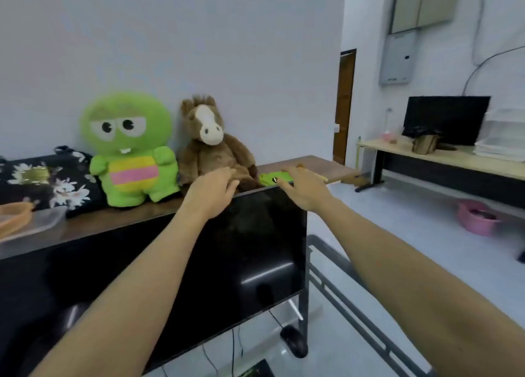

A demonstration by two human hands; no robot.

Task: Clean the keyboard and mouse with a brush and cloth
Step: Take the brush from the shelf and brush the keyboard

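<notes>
Both arms reach forward over the top edge of a black flat monitor point(255, 249) toward the brown wooden counter point(312, 165) behind it. The left hand point(211, 190) hovers just in front of a brown plush horse with a white muzzle point(211, 149), its fingers point(227, 175) loosely spread and holding nothing. The right hand point(302, 188) lies flat over a small bright green object point(272, 178) at the monitor's top edge, fingers straight and fairly wide; the thing is blurred, so I cannot tell whether it is the cloth, a brush or a toy, nor whether the hand touches it. A pale stick-like piece point(322, 178) pokes out past that hand.

Beside the horse, to the left, sits a green plush monster with a yellow and pink striped belly point(127, 152), and further left a black cushion with white flowers point(45, 178) and a clear plastic tub point(37, 223).

The black computer mouse point(294, 341) lies low down below the monitor's right corner, well apart from both hands, its cable running up behind the screen. The keyboard does not show clearly.
</notes>
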